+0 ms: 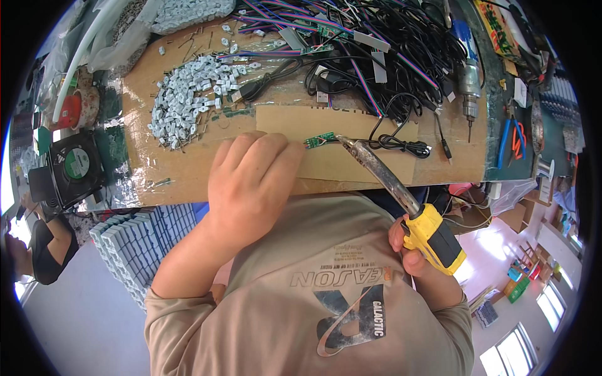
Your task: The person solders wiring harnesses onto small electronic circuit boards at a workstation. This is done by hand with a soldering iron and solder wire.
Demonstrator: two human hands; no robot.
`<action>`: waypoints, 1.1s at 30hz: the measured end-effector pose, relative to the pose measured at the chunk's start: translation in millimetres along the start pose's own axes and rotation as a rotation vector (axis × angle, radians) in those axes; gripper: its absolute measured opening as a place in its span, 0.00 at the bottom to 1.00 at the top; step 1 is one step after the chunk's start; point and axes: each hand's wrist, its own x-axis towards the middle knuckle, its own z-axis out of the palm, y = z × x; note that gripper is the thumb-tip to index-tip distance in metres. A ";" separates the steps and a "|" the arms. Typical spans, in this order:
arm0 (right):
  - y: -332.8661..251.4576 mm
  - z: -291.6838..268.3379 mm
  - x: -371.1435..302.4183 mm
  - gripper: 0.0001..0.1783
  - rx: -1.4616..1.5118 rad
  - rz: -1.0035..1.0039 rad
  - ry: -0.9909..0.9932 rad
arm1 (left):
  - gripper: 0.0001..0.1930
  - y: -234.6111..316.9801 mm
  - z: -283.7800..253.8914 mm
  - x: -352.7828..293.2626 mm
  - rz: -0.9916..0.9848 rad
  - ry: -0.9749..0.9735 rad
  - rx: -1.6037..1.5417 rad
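Green PCB [320, 140] lies on cardboard sheet [360, 170], just R of L hand [256, 182] & well ahead-left of R hand [407, 247]. L hand much nearer: fingers bent down at PCB's L end, tips mostly hidden, so can't tell if they pinch it, press it or just rest beside it. R hand's grip is clear: fingers wrapped round yellow/blk handle of soldering iron [402, 195].

Key relation: iron tip vs PCB's R end. Tip is right by that end; actual contact can't be told. Iron's long axis slants fwd-left from R hand, tip pointing away from body, across to PCB. PCB's long axis runs roughly L-R, R end slightly farther from body; L end points to L fingertips, R end to iron tip & blk cable [407, 147], which is coiled ahead of R hand w/ leads running toward PCB. Leads joined or not: can't tell.

Around: pile of small white plastic parts [200, 94] ahead-left of L hand; tangle of blk cables [407, 62] beyond PCB; drill [469, 81] far ahead & a bit right of R hand; fan [76, 164] well left of L hand.
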 end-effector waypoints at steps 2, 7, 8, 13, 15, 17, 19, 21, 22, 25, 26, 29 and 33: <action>0.3 0.7 0.2 0.25 -0.011 -0.007 0.004 | 0.17 1.0 -0.6 1.6 0.002 -0.005 0.003; -0.1 0.4 2.0 0.25 -0.016 -0.006 -0.015 | 0.17 0.6 0.6 2.4 0.018 -0.016 0.006; 1.1 0.8 2.3 0.24 -0.012 -0.022 -0.013 | 0.17 0.7 0.6 2.6 0.016 -0.023 0.003; 5.1 1.5 -0.4 0.23 0.007 -0.015 0.003 | 0.17 -0.9 0.3 2.9 -0.004 -0.036 -0.010; 5.9 -0.3 -4.3 0.22 0.059 0.096 0.005 | 0.16 -1.8 2.2 3.2 -0.001 0.003 -0.026; 8.1 1.4 -4.7 0.22 0.069 0.081 0.010 | 0.16 -4.6 7.5 -0.1 0.017 0.024 0.000; 13.9 -3.8 -5.5 0.21 0.073 0.068 0.018 | 0.16 -5.5 9.6 -1.3 0.034 0.047 0.020; 21.9 -15.7 -4.7 0.20 0.040 0.118 -0.160 | 0.16 -5.2 9.2 -1.2 0.029 0.042 0.024; 20.5 -14.4 -5.2 0.20 0.041 0.119 -0.159 | 0.16 -5.1 9.2 -1.2 0.029 0.041 0.024; 15.3 -9.4 -5.2 0.17 -0.050 0.061 -0.086 | 0.16 -5.1 8.6 -2.0 0.038 0.029 0.032; 15.8 -9.3 -4.8 0.17 -0.085 0.026 -0.087 | 0.16 -5.3 8.5 -2.6 0.039 0.025 0.033; 16.8 -9.1 -4.3 0.16 -0.108 -0.020 -0.101 | 0.16 -2.5 5.5 0.3 0.030 0.014 0.014; 2.5 -6.0 2.2 0.13 -0.136 0.086 -0.125 | 0.17 -1.9 4.2 0.7 0.021 0.003 0.013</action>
